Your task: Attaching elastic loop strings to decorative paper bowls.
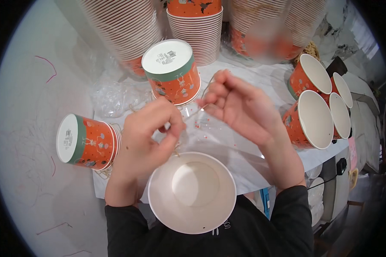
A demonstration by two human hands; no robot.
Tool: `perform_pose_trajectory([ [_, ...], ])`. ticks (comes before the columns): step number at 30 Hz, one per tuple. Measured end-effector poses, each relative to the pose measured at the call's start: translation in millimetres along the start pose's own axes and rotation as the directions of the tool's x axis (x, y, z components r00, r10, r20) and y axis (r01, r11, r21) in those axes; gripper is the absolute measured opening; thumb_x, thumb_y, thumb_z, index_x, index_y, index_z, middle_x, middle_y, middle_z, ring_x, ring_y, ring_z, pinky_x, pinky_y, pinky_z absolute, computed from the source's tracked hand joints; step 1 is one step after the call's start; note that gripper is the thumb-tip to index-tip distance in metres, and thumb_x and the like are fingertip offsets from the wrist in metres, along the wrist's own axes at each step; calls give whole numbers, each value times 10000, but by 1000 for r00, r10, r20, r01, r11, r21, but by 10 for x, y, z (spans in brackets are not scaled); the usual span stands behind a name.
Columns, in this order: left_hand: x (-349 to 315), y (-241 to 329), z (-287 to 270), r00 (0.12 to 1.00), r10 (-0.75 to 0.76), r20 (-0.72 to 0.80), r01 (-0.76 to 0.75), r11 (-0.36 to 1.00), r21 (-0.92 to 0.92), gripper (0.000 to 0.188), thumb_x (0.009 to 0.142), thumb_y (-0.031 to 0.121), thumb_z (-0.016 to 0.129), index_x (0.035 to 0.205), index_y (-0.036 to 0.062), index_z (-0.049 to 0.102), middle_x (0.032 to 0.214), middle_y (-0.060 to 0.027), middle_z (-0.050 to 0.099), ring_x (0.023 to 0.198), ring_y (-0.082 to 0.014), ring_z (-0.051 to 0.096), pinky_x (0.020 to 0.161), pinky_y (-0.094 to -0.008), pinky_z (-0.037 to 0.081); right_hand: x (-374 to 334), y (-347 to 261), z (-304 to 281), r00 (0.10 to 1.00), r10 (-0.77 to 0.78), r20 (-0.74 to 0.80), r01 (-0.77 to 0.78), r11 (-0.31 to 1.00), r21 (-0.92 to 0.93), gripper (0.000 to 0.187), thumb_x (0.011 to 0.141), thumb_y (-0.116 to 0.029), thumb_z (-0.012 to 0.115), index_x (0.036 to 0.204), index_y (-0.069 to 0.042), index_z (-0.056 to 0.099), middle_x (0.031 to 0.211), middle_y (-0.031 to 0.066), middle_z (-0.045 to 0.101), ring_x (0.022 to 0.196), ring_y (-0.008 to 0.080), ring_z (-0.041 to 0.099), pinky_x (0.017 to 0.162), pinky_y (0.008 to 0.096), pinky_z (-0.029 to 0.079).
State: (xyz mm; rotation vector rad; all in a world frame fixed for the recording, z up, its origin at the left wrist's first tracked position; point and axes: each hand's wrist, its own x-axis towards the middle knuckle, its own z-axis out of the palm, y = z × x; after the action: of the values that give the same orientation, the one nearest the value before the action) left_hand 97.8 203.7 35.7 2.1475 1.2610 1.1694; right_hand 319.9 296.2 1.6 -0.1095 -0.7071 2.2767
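An open paper tub (pixel 158 192), white inside, stands against my dark shirt. A dark hole shows near its rim on my side, and a bit of twine shows at its far rim. Thin tan twine (pixel 196 112) stretches above the table between my hands. My left hand (pixel 152 132) is closed, with the twine running to its curled fingers. My right hand (pixel 246 105) pinches the twine near its fingertips, palm turned up, and a strand loops up along the fingers. My left fingertips themselves are partly hidden.
Upside-down orange tubs (pixel 180 88) stand beyond my hands, and more (pixel 94 141) lie tilted at the left. Several open tubs (pixel 315 120) are grouped at the right. Tall tub stacks (pixel 197 38) line the back. Clear plastic wrap (pixel 116 96) and small red scraps lie on the white table (pixel 244 167).
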Motion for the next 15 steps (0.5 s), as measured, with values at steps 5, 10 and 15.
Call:
perform_pose_trajectory([
  [5,28,-376,-74,992,-74,-103,99,959,265,87,783,-67,598,829,6,586,790,-58,620,675,-153,563,600,-278,433,2,-202,-13,950,-244,-195,217,965,-150,183,1108,-204,428,1008,-68,499,848,7,495,838,167,552,1133,445,457],
  [10,63,-538,-144,947,-71,-312,221,852,475,118,793,-77,583,866,14,600,795,-91,616,658,-201,559,611,-307,452,22,-112,105,937,-295,-186,218,912,-348,203,1092,-215,471,1037,-35,549,808,-4,484,822,150,532,1125,450,463],
  [15,73,-605,-265,911,-133,-391,333,796,505,138,808,-59,561,884,38,625,874,-140,674,772,-365,649,678,-442,499,31,-113,106,874,-449,-183,323,820,-473,249,1083,-241,507,1031,-18,604,796,0,528,818,138,570,1108,432,484],
])
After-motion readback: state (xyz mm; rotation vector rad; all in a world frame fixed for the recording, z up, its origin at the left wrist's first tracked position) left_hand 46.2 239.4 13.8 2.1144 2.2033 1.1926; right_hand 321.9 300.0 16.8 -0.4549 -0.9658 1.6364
